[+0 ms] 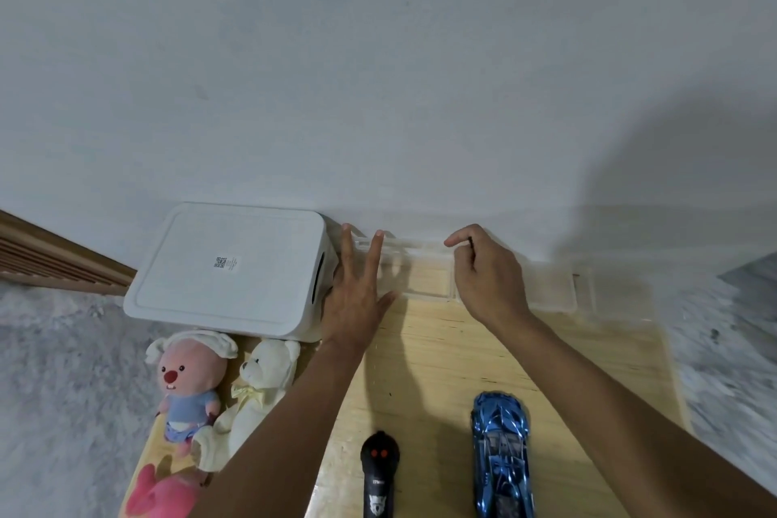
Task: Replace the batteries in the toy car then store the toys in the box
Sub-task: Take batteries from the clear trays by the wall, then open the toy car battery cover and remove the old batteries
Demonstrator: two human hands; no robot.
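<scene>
Left hand (pixel 357 299) flat on clear tray (pixel 424 278); right hand (pixel 487 278) pinching small dark object (unclear) above it.

The box (pixel 229 267) is white with a small black code label. The toy car (pixel 502 454) is shiny blue. The remote (pixel 379 475) is black with 2 red buttons. One plush (pixel 189 383) is pink in blue clothes; the bear (pixel 260 387) is cream. The table (pixel 441 357) is pale wood.

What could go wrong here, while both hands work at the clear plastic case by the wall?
1. The clear plastic case may slide, since the left hand lies flat, only steadying it.
2. The small dark item pinched in the right hand could drop and be lost in the grey carpet.
3. A forearm may knock the shiny blue toy car.
</scene>
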